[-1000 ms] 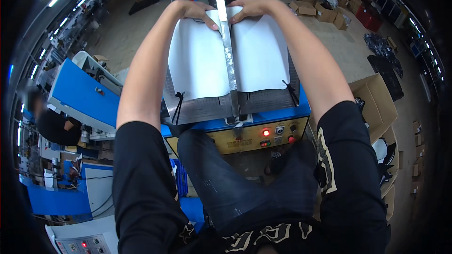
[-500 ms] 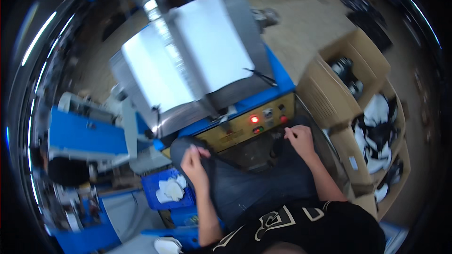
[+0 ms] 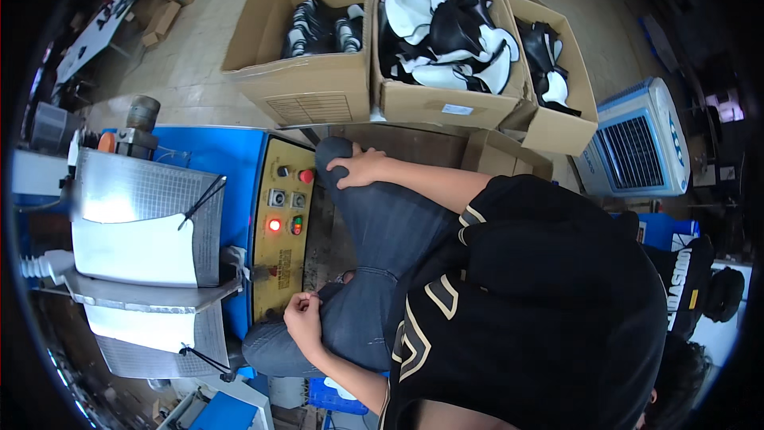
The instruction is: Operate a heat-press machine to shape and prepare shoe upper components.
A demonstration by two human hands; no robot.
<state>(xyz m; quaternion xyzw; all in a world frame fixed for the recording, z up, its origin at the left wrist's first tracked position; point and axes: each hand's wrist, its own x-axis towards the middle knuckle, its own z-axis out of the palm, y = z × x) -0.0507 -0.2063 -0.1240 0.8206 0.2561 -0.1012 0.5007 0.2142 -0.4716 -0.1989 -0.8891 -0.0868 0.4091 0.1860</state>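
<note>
My right hand point(image 3: 360, 168) lies over my right knee, its thumb apart from the fingers, with nothing held. Lower in the view, my left hand point(image 3: 303, 320) hovers by my left knee; its fingers are curled together and nothing shows in them. Just beyond my knees stands a blue machine point(image 3: 231, 155) with a yellow control panel point(image 3: 274, 259) that has a lit red lamp, knobs and a red button. White sheets point(image 3: 135, 251) lie on its grey gridded plate point(image 3: 131, 171), under a metal bar point(image 3: 151, 293). Black ties lie at the plate's edge.
Cardboard boxes stand along the top: one with stacked dark pieces point(image 3: 310, 28), one with black-and-white pieces point(image 3: 454, 32), and a narrower one point(image 3: 585, 99). A white-and-blue air cooler point(image 3: 637, 147) stands at right. Behind me another person's dark sleeve point(image 3: 691, 287) shows.
The view has swung to the right, so the machine now sits at the left and the boxes at the top. My right hand has come to rest on my knee; my left stays curled.
</note>
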